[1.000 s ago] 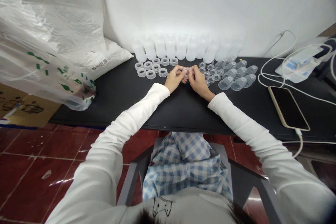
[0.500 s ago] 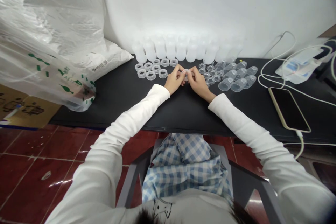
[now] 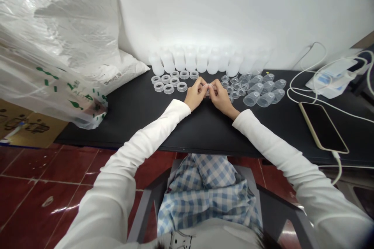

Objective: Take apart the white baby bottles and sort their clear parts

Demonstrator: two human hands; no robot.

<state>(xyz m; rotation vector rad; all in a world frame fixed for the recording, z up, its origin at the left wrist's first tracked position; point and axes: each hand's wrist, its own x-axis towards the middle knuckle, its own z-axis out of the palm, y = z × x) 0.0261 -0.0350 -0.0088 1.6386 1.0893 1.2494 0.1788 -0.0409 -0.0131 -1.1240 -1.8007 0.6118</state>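
Observation:
My left hand (image 3: pixel 196 94) and my right hand (image 3: pixel 219 96) meet over the black table, both closed on a translucent bottle collar ring (image 3: pixel 208 85). The thumbs press together at the ring's near side, and the fingers cover much of it. Whether a nipple sits inside the ring, I cannot tell. Left of my left hand lie several loose collar rings (image 3: pixel 181 86). Several clear bottle nipples (image 3: pixel 234 94) are spread just beyond my right hand, and farther right are clear dome-shaped bottle caps (image 3: pixel 265 100).
A row of frosted baby bottles (image 3: pixel 202 60) stands along the wall. Large plastic bags (image 3: pixel 87 62) bulge over the table's left end. On the right are a phone (image 3: pixel 323 126) with its charging cable and a white power strip (image 3: pixel 333 78) with loose cables. A cardboard box (image 3: pixel 37 126) sits lower left.
Both hands stay on the ring; the thumbs have come closer together, pressing at its near edge, and the ring looks more tilted. The whole view has shifted slightly, with objects lower.

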